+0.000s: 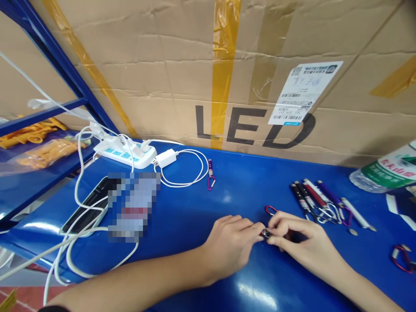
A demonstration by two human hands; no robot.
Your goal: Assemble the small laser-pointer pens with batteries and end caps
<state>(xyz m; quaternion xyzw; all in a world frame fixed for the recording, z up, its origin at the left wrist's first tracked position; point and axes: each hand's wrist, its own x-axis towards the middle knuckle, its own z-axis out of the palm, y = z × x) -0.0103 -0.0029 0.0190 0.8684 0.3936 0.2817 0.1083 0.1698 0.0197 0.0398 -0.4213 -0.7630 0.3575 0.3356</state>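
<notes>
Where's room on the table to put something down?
Bare blue table shows between the lone purple tube and the tube bunch, and between the forearms. It's crowded left with cables, phone and power strip, right around that bunch, and where left hand and right hand meet.

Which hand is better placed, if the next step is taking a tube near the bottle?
Probably the right hand: it is closer to the tubes, while the left hand is farther away. Both hold a small item, though.
</notes>
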